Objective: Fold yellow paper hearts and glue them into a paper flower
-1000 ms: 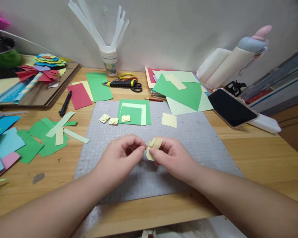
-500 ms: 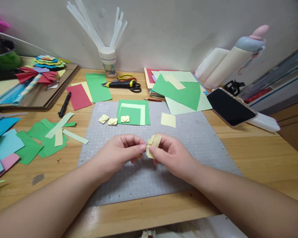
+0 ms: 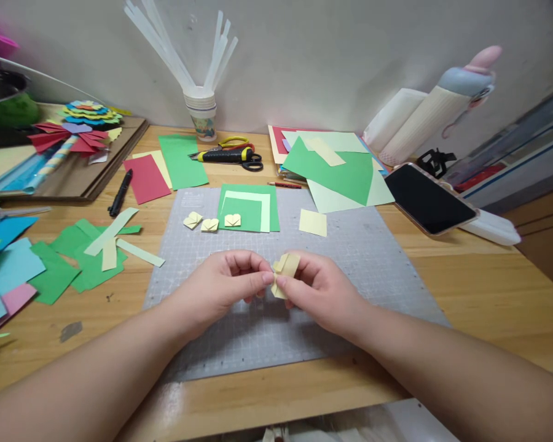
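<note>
Between my two hands, above the grey cutting mat (image 3: 221,344), is a small piece of folded pale-yellow paper (image 3: 289,264). My left hand (image 3: 233,279) pinches its left edge with thumb and forefinger. With the thumb in front and the fingers behind, my right hand (image 3: 320,282) grips the other side of it. Folds and small flaps show along the paper's left part; its back is hidden. Beyond my hands lie three small folded paper hearts (image 3: 209,225) in the same pale yellow. A flat pale-yellow square (image 3: 313,223) rests on the mat to their right.
Green sheets (image 3: 249,209) lie at the mat's far edge. Behind stand a box cutter (image 3: 225,155), scissors (image 3: 253,162) and a paper cup (image 3: 201,120) with straws. Paper scraps (image 3: 92,258) and a black pen (image 3: 120,193) are left; a phone (image 3: 428,199) leans right.
Both hands stay nearly in place, still pinching the folded paper. The paper has tilted slightly, and my left thumb has shifted a little to the right and down.
</note>
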Demonstrator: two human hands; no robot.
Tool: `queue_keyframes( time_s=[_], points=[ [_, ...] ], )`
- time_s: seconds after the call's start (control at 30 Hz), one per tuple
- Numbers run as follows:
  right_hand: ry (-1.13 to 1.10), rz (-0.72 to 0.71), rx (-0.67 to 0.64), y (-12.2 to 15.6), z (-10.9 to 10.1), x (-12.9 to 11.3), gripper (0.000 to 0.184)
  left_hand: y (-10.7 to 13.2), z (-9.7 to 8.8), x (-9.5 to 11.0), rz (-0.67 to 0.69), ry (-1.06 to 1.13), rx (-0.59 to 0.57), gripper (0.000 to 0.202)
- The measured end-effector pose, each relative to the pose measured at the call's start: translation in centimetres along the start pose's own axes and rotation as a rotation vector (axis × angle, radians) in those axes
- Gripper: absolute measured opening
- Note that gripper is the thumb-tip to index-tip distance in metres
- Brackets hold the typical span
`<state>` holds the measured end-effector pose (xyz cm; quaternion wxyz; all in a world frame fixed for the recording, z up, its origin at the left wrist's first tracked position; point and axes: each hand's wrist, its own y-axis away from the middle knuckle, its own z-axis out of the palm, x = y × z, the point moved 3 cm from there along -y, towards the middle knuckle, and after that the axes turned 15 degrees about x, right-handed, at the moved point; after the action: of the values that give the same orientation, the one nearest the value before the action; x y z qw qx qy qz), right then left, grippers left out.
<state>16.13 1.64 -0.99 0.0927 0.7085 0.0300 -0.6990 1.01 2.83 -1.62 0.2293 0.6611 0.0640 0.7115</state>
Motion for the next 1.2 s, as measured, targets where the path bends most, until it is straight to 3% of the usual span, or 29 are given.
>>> queue_keyframes(
  time_s=[0.17,0.43,0.87,1.2],
  points=[
    [-0.073,0.165,0.000,-0.3,0.0,-0.1,0.010,0.3,0.4,0.2,0.046,0.018,-0.065,0.023],
    [-0.178,0.279,-0.042,-0.3,0.3,0.1,0.012,0.7,0.6,0.8,0.145,-0.135,-0.081,0.023],
    [-0.202,0.236,-0.087,-0.2,0.4,0.0,0.014,0.9,0.5,0.6,0.122,-0.177,-0.087,0.021],
    [-0.199,0.161,-0.128,0.0,0.4,-0.3,0.024,1.4,1.1,1.3,0.161,-0.073,-0.098,0.023]
  ],
)
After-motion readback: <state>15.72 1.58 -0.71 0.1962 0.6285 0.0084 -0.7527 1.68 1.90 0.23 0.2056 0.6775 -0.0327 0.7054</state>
